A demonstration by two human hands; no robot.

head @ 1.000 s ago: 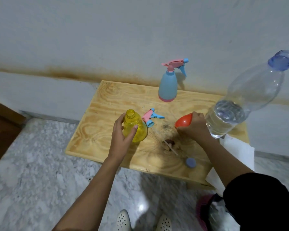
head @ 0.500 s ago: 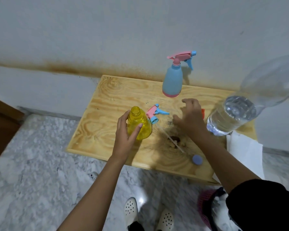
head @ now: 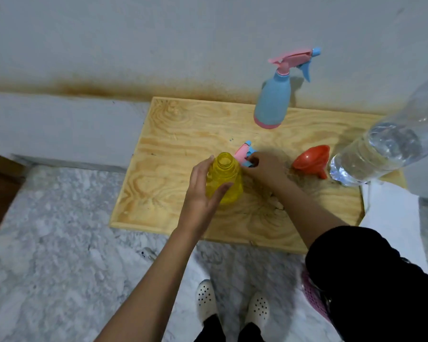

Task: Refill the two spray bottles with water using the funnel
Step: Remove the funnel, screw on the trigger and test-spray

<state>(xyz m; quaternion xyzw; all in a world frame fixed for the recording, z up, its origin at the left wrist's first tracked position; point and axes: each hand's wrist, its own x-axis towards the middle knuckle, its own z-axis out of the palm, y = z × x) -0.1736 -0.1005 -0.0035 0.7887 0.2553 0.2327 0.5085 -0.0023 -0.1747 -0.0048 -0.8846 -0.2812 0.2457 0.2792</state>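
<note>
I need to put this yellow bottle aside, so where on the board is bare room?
The left part of the board, from the wall to the front edge, left of the yellow bottle, is bare. Crowded: the middle and right, with spray head, funnel and water bottle close together.

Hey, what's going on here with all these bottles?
A person is refilling spray bottles on a wooden board. Their left hand holds the yellow spray bottle, whose neck is open. Their right hand grips its pink and blue spray head, lying beside it. The red funnel lies on its side next to a part-full water bottle. A blue spray bottle stands capped at the back.
</note>
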